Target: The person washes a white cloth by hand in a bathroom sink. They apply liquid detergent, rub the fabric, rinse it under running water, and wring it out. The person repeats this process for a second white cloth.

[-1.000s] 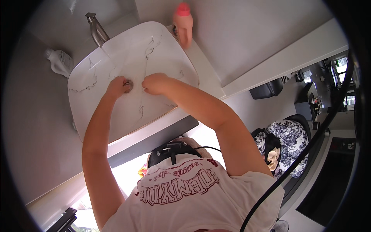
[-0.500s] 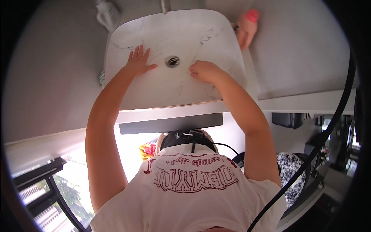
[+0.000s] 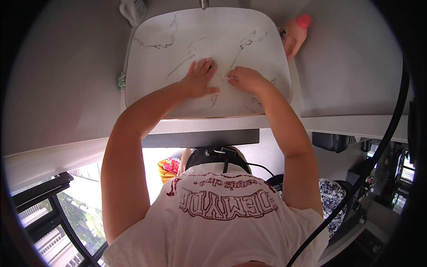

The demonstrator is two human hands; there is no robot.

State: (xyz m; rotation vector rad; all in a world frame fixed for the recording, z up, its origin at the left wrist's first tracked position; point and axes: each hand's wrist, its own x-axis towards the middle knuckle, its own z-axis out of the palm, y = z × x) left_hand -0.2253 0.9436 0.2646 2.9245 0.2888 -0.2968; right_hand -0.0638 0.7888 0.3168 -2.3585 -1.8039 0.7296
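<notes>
A white sink basin [image 3: 155, 66] with dark marble veins lies in front of me. My left hand [image 3: 201, 80] is spread over its middle, palm down, fingers apart, with nothing in it. Its fingertips cover most of the metal drain [image 3: 212, 65]; only a dark bit shows between them. Just to the right, low over the basin, is my right hand [image 3: 247, 80] with its fingers curled in. Whatever those fingers may hold is hidden. At the basin's far edge a metal faucet [image 3: 203, 3] is partly in view.
A pink bottle with a red cap [image 3: 304, 22] stands at the basin's right, a white bottle [image 3: 132, 11] at its far left. Small pale green beads or trim [image 3: 121, 81] sit by the left rim. A black cable [image 3: 396, 111] hangs down the right side.
My left hand has moved right across the basin, from beside the drain to over it, fingers still spread. The right hand stays curled near the same spot. The view has shifted slightly.
</notes>
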